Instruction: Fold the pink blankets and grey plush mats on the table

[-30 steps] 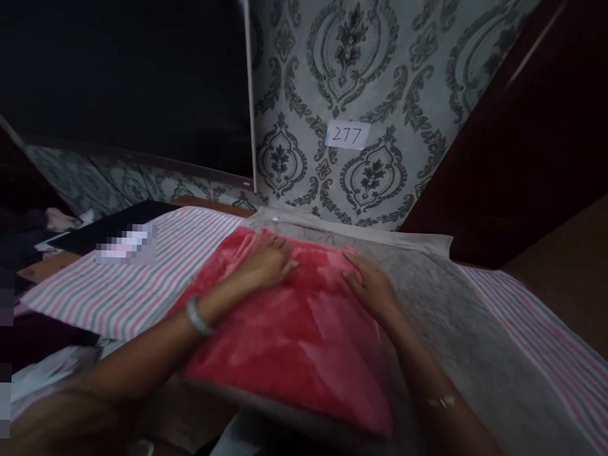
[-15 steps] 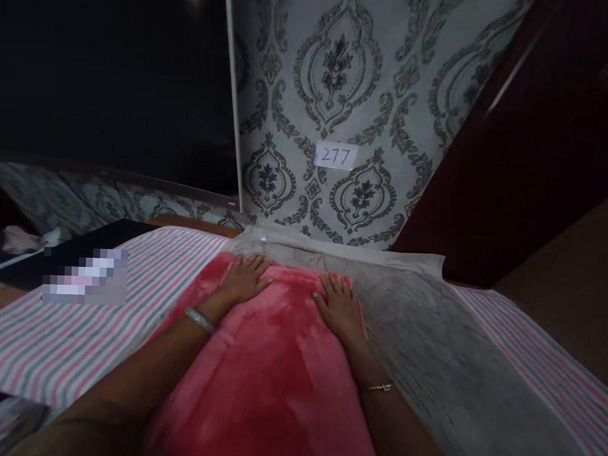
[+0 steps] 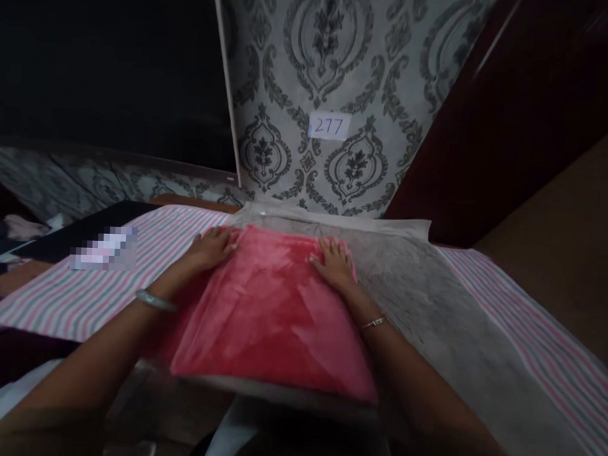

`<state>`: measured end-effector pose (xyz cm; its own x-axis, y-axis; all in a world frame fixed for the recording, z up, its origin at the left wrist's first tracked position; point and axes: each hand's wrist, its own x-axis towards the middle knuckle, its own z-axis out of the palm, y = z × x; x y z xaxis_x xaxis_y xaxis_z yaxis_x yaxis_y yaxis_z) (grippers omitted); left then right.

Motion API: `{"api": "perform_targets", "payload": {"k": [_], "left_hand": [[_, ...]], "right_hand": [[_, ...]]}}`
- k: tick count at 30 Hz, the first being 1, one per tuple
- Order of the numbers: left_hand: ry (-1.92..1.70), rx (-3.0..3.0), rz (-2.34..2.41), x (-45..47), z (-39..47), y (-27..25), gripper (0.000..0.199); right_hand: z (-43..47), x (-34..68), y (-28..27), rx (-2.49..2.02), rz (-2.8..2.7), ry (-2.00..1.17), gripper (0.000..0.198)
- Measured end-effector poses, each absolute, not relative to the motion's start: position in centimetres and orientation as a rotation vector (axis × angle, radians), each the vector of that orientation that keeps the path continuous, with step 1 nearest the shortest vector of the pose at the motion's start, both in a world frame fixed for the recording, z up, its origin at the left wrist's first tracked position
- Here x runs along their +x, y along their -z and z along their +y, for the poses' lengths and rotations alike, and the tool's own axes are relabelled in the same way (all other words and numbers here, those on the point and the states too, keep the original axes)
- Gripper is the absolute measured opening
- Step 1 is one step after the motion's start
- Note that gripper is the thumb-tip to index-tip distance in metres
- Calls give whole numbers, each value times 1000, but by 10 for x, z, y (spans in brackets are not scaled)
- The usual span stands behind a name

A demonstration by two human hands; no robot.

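Note:
A red and pink plush cloth (image 3: 281,307), folded into a long panel, lies on a grey cloth (image 3: 430,325). My left hand (image 3: 212,248) rests on the far left part of the red cloth, palm down with fingers outstretched. At its far right corner my right hand (image 3: 335,264) lies flat, fingers a little apart. The red cloth's near edge shows above my lap, and a strip of it droops on the left below my left forearm.
Striped fabric (image 3: 184,224) spreads under the grey cloth on both sides. Behind stand a patterned wall (image 3: 267,153) with a paper marked 277 (image 3: 329,126), a dark screen (image 3: 110,75) at left and a dark red panel (image 3: 486,141) at right. A blurred patch (image 3: 104,249) sits left.
My left hand has shifted left, to the side of the red cloth's top. The view has tilted down and back, so the cloth's near edge and my lap now show.

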<state>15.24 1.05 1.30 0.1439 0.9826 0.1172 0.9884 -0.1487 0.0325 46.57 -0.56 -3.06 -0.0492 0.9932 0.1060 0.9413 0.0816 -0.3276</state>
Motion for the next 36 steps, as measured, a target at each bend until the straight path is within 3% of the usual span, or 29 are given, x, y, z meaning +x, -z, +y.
{"api": "perform_targets", "payload": {"k": [6,11,24,30,34,36], "left_hand": [[291,-2741,-1294,203,-92,29,61],[373,-2596,-1503,194,-106,74,61],[247,-2415,-1921,141,-102,57,62],[259,-2353,-2058,149,-119,20,53],[552,-2433,-1783,194,-148,14,52],[512,-2649,-1562,223,-160,29,53]], "right_hand": [[-114,447,41,-1381,-2439,-194,74],[-157,460,77,-1453,-2394,-68,67],[-185,515,113,-1601,-2096,-75,58],[-200,521,102,-1679,-1954,-157,55],[-189,484,64,-1516,-2008,-107,57],[-179,458,52,-1463,-2108,-111,59]]}}
